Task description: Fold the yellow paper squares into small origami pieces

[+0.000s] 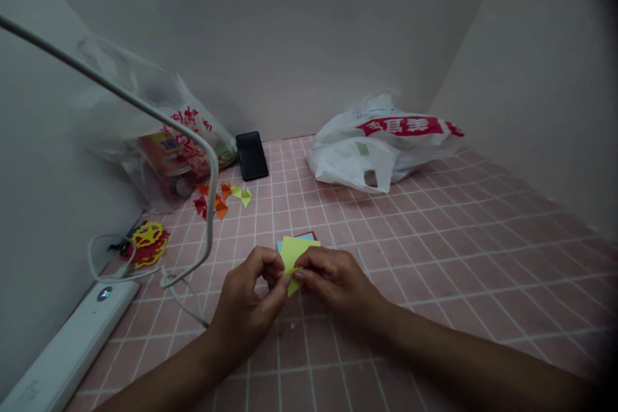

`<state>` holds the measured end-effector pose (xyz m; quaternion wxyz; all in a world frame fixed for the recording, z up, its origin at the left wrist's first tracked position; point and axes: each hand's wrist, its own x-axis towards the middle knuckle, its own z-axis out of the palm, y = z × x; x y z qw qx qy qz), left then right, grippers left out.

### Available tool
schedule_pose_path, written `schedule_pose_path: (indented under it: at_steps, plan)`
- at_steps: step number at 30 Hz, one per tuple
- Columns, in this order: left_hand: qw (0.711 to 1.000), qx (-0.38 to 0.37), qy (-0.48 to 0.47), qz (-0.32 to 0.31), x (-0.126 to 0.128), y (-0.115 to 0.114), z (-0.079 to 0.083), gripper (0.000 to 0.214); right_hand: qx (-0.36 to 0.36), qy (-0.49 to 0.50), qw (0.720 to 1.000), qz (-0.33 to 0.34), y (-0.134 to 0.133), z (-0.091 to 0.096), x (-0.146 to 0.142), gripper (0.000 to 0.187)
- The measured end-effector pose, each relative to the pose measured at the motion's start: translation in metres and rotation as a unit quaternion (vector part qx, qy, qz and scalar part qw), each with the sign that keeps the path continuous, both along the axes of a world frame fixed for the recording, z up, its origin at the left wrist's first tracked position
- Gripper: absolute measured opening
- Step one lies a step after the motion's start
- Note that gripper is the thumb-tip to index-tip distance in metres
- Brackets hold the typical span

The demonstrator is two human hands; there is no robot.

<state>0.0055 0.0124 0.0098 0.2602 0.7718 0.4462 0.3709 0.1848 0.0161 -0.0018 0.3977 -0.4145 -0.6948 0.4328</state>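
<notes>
My left hand (pixel 251 296) and my right hand (pixel 333 280) meet over the pink gridded table (pixel 434 257), both pinching a small yellow-green paper piece (pixel 293 265) between fingertips. Just behind the hands lies a small stack of coloured paper squares (pixel 302 241), yellow-green on top with blue and red edges showing. Several small folded paper pieces (pixel 222 198) in orange, red and yellow lie farther back on the left.
A black phone (pixel 252 154) leans at the back wall. One white plastic bag with red print (pixel 381 141) sits back right, a clear bag (pixel 164 141) back left. A lamp arm (pixel 145 109), its white base (pixel 67 347), a cable and red-yellow paper cutouts (pixel 147 243) occupy the left.
</notes>
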Motion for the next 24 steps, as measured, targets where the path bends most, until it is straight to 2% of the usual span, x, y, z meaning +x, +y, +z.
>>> schedule_pose_path:
  at_steps: [5,8,11,15,19,24]
  plan:
    - [1.000,-0.013,-0.015,0.004,-0.0010,0.0003,0.0025,0.014,0.028,0.029,0.999,-0.001,0.0003,-0.0003,0.0012,0.020]
    - [0.996,-0.071,-0.058,0.023,-0.0003,0.0033,0.0027,0.013,-0.048,0.077,0.996,0.010,0.0034,-0.0035,0.0014,0.020]
    - [0.983,-0.129,-0.126,0.039,0.0007,0.0063,0.0012,0.013,-0.137,0.149,0.979,0.018,0.0062,-0.0066,0.0003,0.023]
    - [0.973,-0.154,-0.167,0.043,0.0018,0.0068,0.0004,0.014,-0.184,0.195,0.963,0.020,0.0046,-0.0062,-0.0025,0.016]
    - [0.965,-0.174,-0.190,0.039,0.0029,0.0060,0.0008,0.015,-0.202,0.159,0.966,0.014,-0.0005,-0.0013,-0.0029,0.017]
    - [0.946,-0.256,-0.200,0.016,0.0025,0.0087,0.0002,0.021,-0.144,0.079,0.986,0.002,0.0014,0.0021,0.0027,0.022]
